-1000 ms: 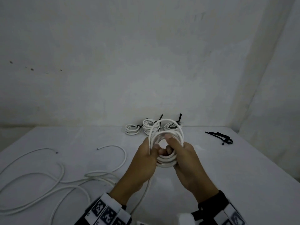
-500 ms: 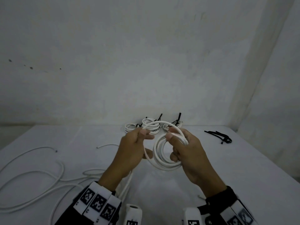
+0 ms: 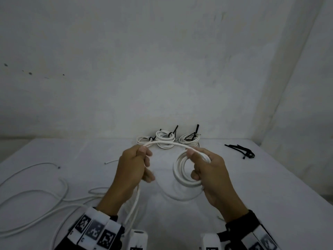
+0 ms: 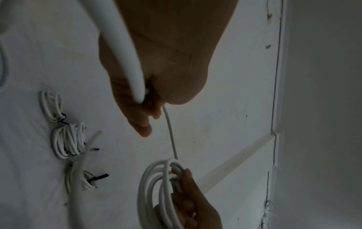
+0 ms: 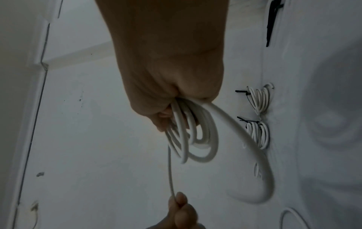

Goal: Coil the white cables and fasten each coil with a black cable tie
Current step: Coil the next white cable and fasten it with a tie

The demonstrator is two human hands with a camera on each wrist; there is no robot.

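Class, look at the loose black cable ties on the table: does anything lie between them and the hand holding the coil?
Nothing visible does. The black cable ties lie right of the right hand, which grips the coil; only bare table lies between.

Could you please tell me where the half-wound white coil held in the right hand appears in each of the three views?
Head: coil right of centre.
Left wrist: bottom centre.
Right wrist: centre, below the right hand.
Shared landmark: the tied coils at the table's far edge.
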